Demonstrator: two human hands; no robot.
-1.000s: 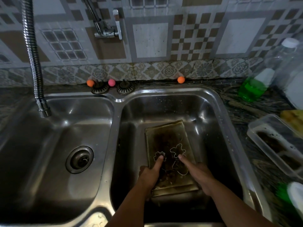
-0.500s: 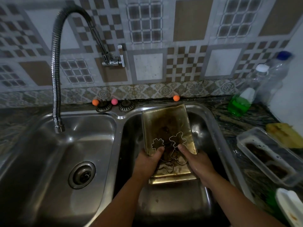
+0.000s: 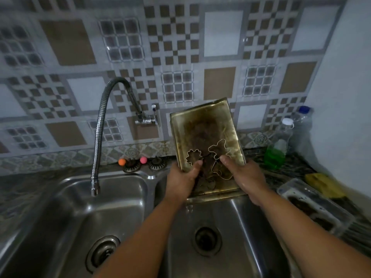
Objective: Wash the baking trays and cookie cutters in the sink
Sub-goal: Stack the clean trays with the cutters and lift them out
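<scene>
A: Head view: both hands up over the right basin (image 3: 251, 227) of the sink, holding the stacked baking trays (image 3: 204, 135) tilted up.

B: Grip?

A: Left hand (image 3: 183, 180) curled round the left edge, thumb pinning the flower cutter (image 3: 193, 158). Right hand (image 3: 246, 175) grips the right edge, thumb on the bear cutter (image 3: 219, 150).

B: Faucet?

A: Hose faucet (image 3: 100, 125) hangs over the left basin (image 3: 80, 207).

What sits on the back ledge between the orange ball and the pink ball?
Head view: a dark round sink strainer sits between the orange ball and the pink ball. A second strainer lies right of the pink ball, outside that gap.
</scene>
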